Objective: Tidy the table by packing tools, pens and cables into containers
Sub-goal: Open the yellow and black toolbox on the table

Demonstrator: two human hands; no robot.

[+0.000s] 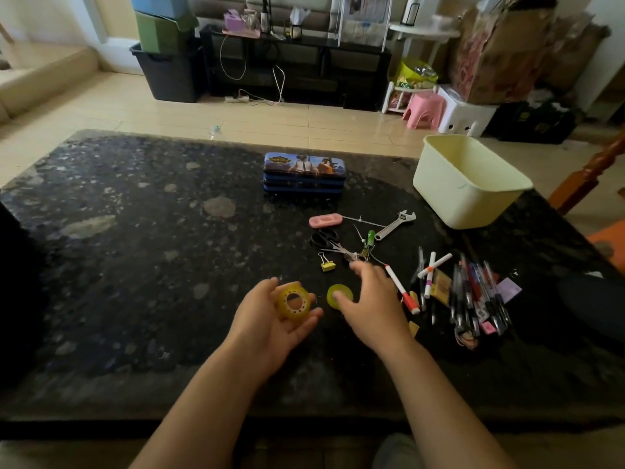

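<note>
Left grip [270, 319] round yellow tape roll [293, 301]; pencil tin [304, 164] logo lettering illegible

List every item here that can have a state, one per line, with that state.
Left hand, gripping the yellow tape roll.
Right hand, open, over the greenish tape roll.
Pencil case, closed.
Cream tub, open-topped, nothing seen inside.
Red marker, capped.

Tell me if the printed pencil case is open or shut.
Shut. The pencil case lies flat on the table, its printed lid flush on the blue body, with no gap and nothing of the inside showing.
</note>
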